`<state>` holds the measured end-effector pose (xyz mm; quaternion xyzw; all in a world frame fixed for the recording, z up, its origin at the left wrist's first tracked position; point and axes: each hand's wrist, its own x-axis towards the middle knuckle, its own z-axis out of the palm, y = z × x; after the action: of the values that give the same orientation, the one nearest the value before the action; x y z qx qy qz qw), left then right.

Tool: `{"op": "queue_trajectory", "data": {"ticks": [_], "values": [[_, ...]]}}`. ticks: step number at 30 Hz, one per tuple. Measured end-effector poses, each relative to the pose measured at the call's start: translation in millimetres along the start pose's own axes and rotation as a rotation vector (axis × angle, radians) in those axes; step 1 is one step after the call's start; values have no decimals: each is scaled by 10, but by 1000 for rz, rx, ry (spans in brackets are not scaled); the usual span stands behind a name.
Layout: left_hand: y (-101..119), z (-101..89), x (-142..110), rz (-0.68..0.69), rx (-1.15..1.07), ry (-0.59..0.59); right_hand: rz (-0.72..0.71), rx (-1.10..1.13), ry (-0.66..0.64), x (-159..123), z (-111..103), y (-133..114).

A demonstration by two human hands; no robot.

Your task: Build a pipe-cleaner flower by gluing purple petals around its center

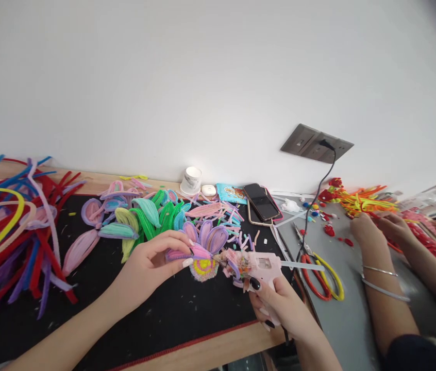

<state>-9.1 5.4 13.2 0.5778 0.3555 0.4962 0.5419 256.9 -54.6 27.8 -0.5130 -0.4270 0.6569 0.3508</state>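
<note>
My left hand [152, 265] pinches a pipe-cleaner flower [202, 252] with purple and pink petals and a yellow and pink centre, held just above the black mat [156, 319]. In my right hand [275, 301] I grip a pink hot glue gun [258, 268], its crusted nozzle pointing left and touching the flower's centre. A clear glue stick sticks out of the gun's back toward the right.
Loose pipe cleaners [5, 232] pile at the left; finished petals and green leaves [140, 216] lie behind the flower. Phones [262, 203], a small white cup [190, 180], pliers [318, 275] and the gun's black cord [318, 190] sit right. Another person's hands [380, 229] work on orange pipe cleaners.
</note>
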Motion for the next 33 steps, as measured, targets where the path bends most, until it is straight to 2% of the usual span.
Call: {"op": "queue_trajectory", "data": {"ticks": [16, 19, 22, 25, 27, 30, 33], "values": [[1, -9, -6, 28, 39, 6, 11, -47, -14, 4, 4, -49], [-4, -12, -7, 27, 40, 2, 12, -66, 8, 11, 0, -46], [-2, -14, -2, 27, 48, 4, -19, -77, 85, 5, -29, -51], [-6, -20, 6, 37, 53, 15, -116, -120, 258, -46, -130, -81], [-10, -26, 6, 34, 62, 40, -196, -221, 460, -109, -253, -124], [3, -33, -9, -10, 60, 101, -249, -529, 835, -225, -501, -215], [46, -36, -23, -110, 43, 161, -203, -896, 1089, -313, -771, -295]]}}
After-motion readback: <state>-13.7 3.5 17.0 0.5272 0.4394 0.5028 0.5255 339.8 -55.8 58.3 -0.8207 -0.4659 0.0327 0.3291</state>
